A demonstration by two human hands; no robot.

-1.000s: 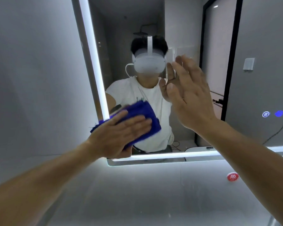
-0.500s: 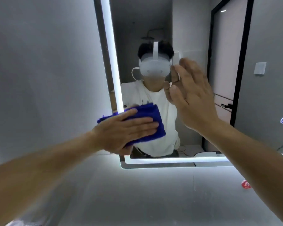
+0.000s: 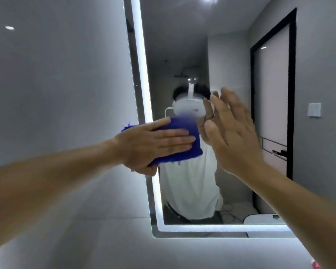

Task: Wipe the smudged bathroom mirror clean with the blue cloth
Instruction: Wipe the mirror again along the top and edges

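My two hands at a lit bathroom mirror, the left one wiping with a blue cloth.

My left hand (image 3: 153, 141) lies flat with straight fingers, pressing the folded blue cloth (image 3: 190, 152) against the mirror (image 3: 231, 55) near its left edge, about halfway up. My right hand (image 3: 235, 136) is raised just beside it, fingers straight and slightly spread, holding nothing; I cannot tell whether it touches the glass. A bright light strip (image 3: 142, 74) runs down the mirror's left edge and along its bottom. The glass reflects a person in a white shirt and a black-framed door (image 3: 272, 113). A grey wall (image 3: 56, 74) lies to the left.
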